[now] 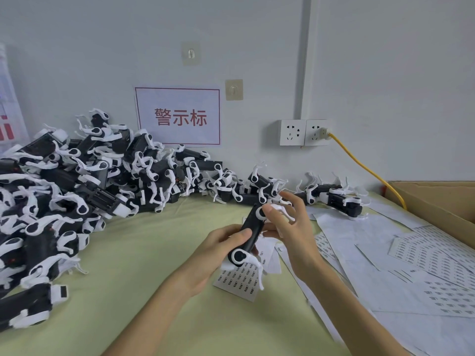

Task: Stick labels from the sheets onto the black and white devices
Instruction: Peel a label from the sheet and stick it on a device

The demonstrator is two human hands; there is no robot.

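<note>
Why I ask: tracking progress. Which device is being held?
The device between the left hand and right hand, lifted over a label sheet; others rest on the table.

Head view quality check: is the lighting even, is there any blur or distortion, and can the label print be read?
Head view: soft, even light, faint shadows, no glare; wide-angle distortion slants the wall conduit; the right hand looks slightly soft, the held device sharp; print on the label sheets is too small to read.

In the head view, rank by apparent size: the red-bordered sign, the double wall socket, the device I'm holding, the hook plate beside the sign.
Largest: red-bordered sign.
Then double wall socket and held device, about alike; device is nearer.
Smallest: hook plate.
</note>
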